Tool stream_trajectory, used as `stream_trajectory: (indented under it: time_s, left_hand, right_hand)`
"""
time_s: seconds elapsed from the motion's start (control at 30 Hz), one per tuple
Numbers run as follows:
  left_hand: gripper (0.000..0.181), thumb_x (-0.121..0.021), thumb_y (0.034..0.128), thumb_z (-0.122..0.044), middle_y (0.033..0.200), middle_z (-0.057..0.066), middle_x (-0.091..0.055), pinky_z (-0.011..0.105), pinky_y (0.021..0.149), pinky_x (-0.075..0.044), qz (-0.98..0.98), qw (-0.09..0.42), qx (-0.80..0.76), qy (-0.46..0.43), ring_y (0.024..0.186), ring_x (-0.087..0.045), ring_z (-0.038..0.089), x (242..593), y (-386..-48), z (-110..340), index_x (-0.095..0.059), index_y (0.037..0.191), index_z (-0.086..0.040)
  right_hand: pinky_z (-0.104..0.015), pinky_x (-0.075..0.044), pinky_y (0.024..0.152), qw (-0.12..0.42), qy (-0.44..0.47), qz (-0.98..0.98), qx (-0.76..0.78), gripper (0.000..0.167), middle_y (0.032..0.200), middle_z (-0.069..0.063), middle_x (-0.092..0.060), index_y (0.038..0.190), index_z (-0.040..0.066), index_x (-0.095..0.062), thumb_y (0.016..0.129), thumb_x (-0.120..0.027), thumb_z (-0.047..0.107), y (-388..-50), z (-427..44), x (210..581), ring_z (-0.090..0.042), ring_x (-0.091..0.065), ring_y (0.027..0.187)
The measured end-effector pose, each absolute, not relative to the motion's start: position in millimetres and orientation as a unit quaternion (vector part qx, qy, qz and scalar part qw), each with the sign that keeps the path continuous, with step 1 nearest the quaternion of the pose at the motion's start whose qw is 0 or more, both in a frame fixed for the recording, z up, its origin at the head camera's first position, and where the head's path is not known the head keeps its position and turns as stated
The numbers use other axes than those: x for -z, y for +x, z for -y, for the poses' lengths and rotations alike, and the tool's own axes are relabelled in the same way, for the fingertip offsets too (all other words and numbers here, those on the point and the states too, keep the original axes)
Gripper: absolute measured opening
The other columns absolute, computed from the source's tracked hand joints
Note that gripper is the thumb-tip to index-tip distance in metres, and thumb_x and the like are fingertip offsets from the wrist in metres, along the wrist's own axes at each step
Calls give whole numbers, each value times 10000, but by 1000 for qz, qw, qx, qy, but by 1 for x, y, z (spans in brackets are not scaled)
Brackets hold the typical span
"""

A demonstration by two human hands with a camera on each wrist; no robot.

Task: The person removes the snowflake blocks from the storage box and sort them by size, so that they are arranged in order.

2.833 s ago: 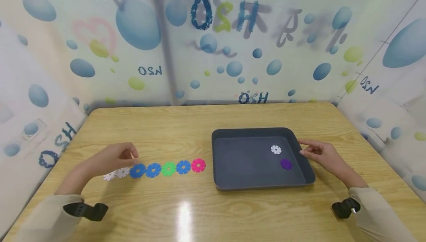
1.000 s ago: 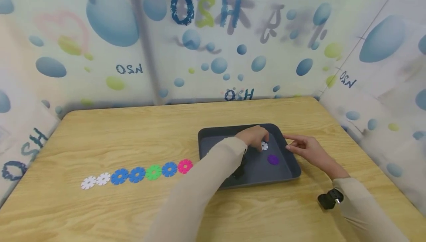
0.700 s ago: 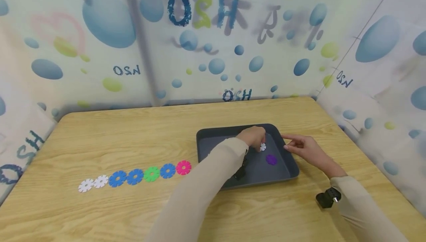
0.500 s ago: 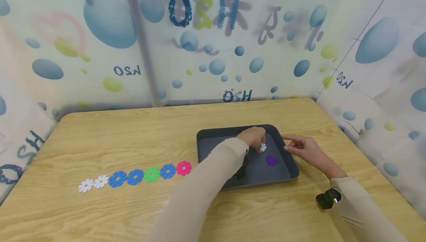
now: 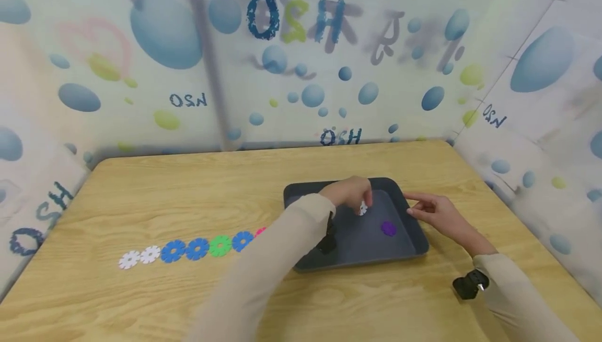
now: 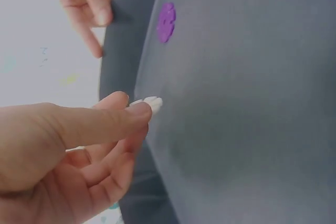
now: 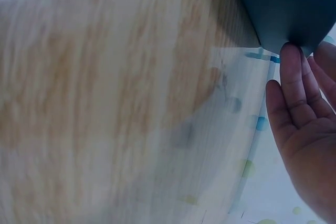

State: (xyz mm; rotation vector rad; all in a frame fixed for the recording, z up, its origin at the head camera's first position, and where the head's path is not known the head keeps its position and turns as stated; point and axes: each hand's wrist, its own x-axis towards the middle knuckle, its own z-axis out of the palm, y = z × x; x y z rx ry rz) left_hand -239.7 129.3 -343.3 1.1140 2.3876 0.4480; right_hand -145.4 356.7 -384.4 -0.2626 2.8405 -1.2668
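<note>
My left hand (image 5: 349, 192) is over the dark grey tray (image 5: 362, 263), pinching a white notched plastic disc (image 5: 363, 208) between thumb and fingers. In the left wrist view the white disc (image 6: 153, 104) pokes out past the thumb tip, clear of the tray floor. A purple notched disc (image 5: 388, 228) lies flat in the tray near its right side. My right hand (image 5: 439, 216) touches the tray's right wall from outside, with fingers fairly straight. In the right wrist view the fingertips of the right hand (image 7: 310, 108) meet the tray's outer side (image 7: 286, 9).
Left of the tray, a row of notched discs lies on the wooden table (image 5: 188, 190): white (image 5: 129, 259), white (image 5: 150, 254), blue (image 5: 173, 251), blue (image 5: 197, 249), green (image 5: 220, 246), blue (image 5: 243, 241) and pink (image 5: 260, 231), partly behind my left sleeve. A patterned curtain (image 5: 291, 70) stands behind.
My left hand has come from the left end of the row into the tray and taken hold of the white disc, now shifting slightly left with it. The right hand stays at the tray wall.
</note>
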Motion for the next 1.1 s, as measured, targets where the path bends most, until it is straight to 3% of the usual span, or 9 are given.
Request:
stream_trajectory:
  time_s: [0.3,0.6,1.1]
  left_hand:
    - [259,-604,796,126,976,39,-612,210,719,-465,-853,209,-238,414,901,-545,152,327,-241,-66,-656,998,-28]
    - [245,-629,793,100,942,5,-588,243,734,-481,-847,191,-275,413,870,-561,146,312,-230,45,-675,975,-57]
    - [214,-617,816,67,982,60,-582,285,699,-502,-892,163,-304,291,856,-595,214,321,-190,222,-640,1000,-39]
  right_hand:
    - [-247,-426,550,6,-79,-916,394,437,831,-109,-643,1272,-51,-491,892,-601,136,-140,-361,385,-89,-581,680]
    - [-245,-424,548,14,-85,-920,382,450,832,-98,-641,1280,-54,-481,894,-599,146,-145,-357,382,-83,-577,680]
    - [-248,-450,564,8,-87,-923,374,445,834,-94,-645,1278,-51,-485,891,-601,134,-146,-359,385,-76,-582,683]
